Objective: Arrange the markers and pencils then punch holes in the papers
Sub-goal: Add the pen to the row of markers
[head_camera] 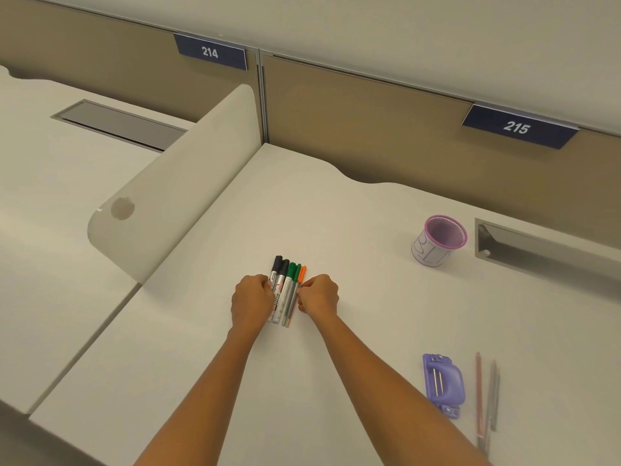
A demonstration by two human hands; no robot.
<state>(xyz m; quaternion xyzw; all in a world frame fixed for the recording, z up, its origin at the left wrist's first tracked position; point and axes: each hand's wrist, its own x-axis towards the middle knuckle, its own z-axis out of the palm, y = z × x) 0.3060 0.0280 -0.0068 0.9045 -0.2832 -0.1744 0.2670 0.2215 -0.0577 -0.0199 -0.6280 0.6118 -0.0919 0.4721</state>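
Several markers lie side by side on the white desk: black-capped thick ones at left, green and orange thin ones at right. My left hand presses against the bundle's left side and my right hand against its right side, squeezing them together. A purple hole punch lies at the right front. Beside it lie pencils, one reddish and two grey. No papers are in view.
A purple mesh pen cup stands at the back right, next to a cable slot. A rounded white divider rises at the left. Beige partition panels with signs 214 and 215 close the back.
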